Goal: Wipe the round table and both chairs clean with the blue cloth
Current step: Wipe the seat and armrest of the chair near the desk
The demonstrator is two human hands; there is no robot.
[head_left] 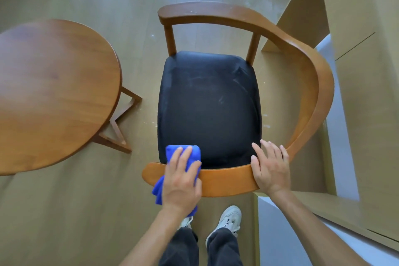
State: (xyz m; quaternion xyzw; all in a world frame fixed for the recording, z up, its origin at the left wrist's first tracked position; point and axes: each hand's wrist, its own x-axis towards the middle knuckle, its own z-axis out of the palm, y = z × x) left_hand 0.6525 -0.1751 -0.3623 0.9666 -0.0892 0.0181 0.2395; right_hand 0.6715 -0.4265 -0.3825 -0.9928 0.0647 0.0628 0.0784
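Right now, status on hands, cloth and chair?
Left hand presses blue cloth flat on the chair rail. Right hand rests on the same rail. Black seat shows smears. Nothing in the way.

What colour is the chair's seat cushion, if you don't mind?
Black, with faint pale dusty smears; the seat cushion shows clearly in the head view.

the tabletop point(54, 93) runs off the left edge, so its far side and most of its legs stay unseen. the left hand point(182, 181) covers the middle of the cloth point(183, 152) and part of the chair point(226, 181) rail. near the chair, only one shoe point(230, 219) shows whole; the other hides behind the left wrist.
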